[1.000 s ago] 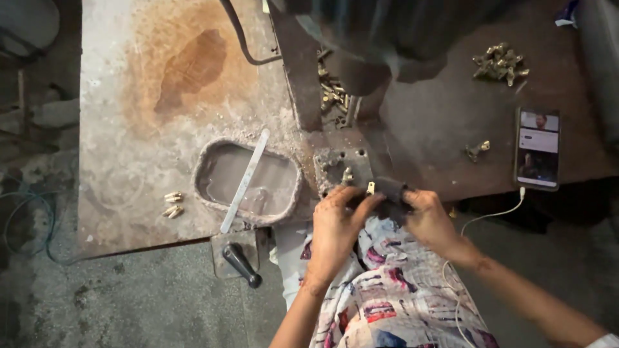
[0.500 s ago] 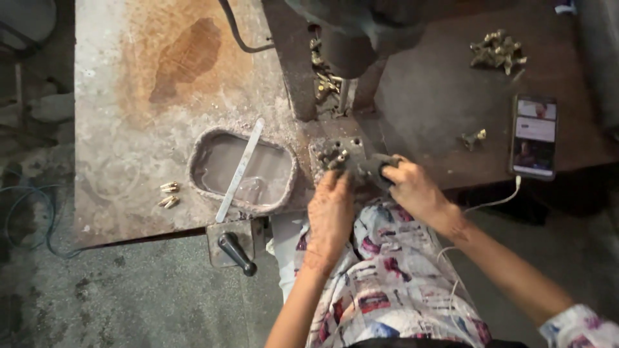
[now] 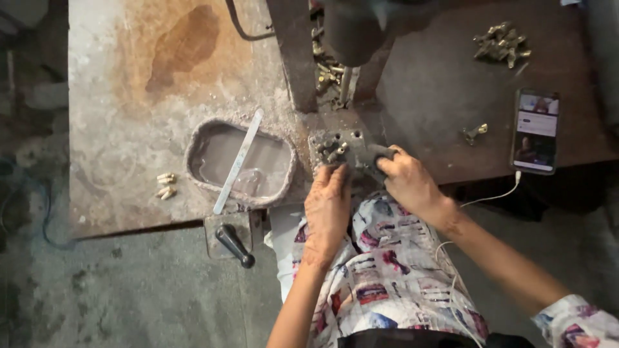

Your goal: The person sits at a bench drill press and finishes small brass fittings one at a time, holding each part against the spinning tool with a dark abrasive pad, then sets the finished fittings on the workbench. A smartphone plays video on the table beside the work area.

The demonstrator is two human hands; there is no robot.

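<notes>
— What is the left hand (image 3: 327, 205) doing?

— It is lying palm down at the near edge of the surface (image 3: 116, 129), its fingertips reaching onto a small metal block (image 3: 335, 147) that is carrying a few little brass parts (image 3: 331, 151). The fingers are lying nearly flat and together; whether that grip is pinching a part I cannot tell, since the fingertips are hiding it.

— And the right hand (image 3: 407, 183)?

— Its grip is curling tight around a dark rounded piece (image 3: 379, 156) just beside the block, the fingers wrapping over it.

— Where is the block sitting?

— Right below the dark machine column (image 3: 358, 32), at the surface's front edge, above the person's patterned lap.

— What else is lying around?

— A shallow grey basin (image 3: 280, 183) with a flat metal strip (image 3: 238, 161) resting across it is sitting left of the block. A phone (image 3: 535, 130) with a white cable is lying to the right, and a heap of brass fittings (image 3: 500, 44) is sitting at the far right.
</notes>
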